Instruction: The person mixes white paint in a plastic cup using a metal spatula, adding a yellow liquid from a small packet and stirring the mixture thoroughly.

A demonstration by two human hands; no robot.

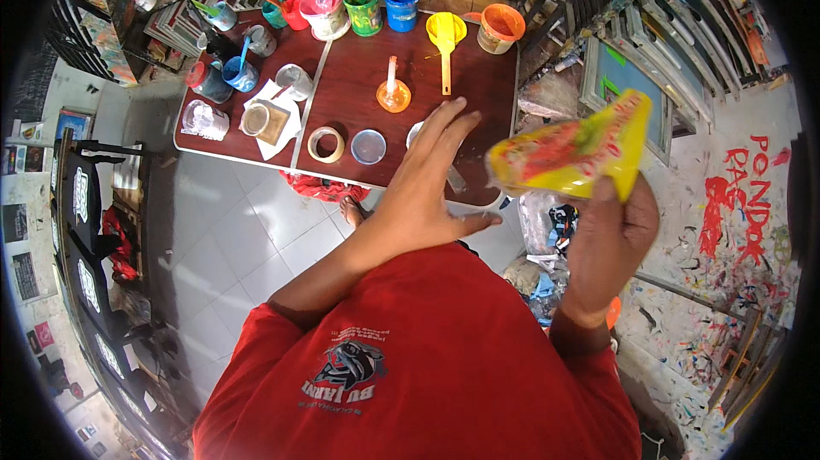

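My right hand [615,246] grips a yellow plastic packet [572,149] with red and green print, pinched at its lower edge between thumb and fingers. It is held up past the table's right end. My left hand [418,187] holds nothing; its fingers are spread over the front right of the dark red table [342,105]. Partly hidden behind those fingers is a pale round thing [414,134] and a flat grey strip [456,179]. Close by on the table lie a round shallow container [368,146], a tape roll [326,145] and an orange paint cup [394,99] with a stick in it.
Paint pots line the table's back, among them blue [401,7], green [365,11] and orange [500,29] ones, beside a yellow scoop [445,37]. White tubs [205,121] stand at left. Framed screens [628,93] lean at right. Dark shirts [85,204] are at far left.
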